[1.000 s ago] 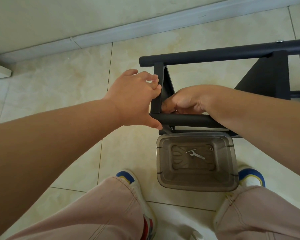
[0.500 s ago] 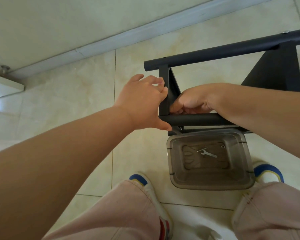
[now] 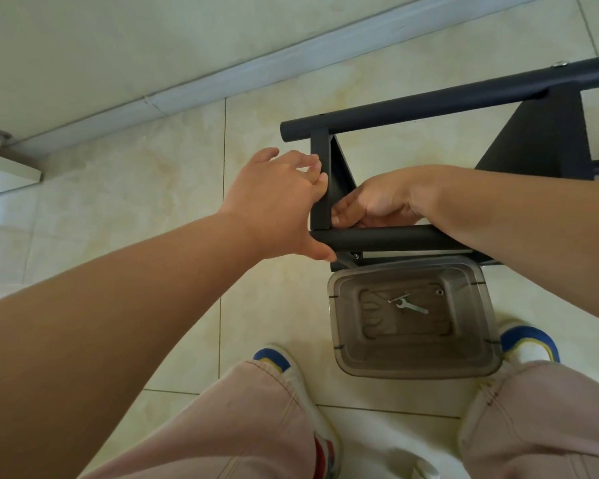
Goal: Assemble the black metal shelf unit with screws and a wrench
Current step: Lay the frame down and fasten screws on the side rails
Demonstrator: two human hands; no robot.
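tiled floor (image 3: 146,209). hands barely shifted: left hand (image 3: 277,205) stayed curled on shelf frame (image 3: 320,181), right hand (image 3: 370,202) pinching inside joint; wrench (image 3: 408,304) untouched in tub (image 3: 488,326), probably hand-starting a screw.

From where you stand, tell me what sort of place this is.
Probably a room in a home, not a workshop: glossy beige floor tiles, a pale baseboard along the wall, and the black shelf frame being put together on the floor beside a clear plastic container.

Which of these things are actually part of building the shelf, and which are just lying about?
Part of the job:
black shelf frame
left hand
right hand
wrench
clear tub

Just lying about:
door stopper
white board
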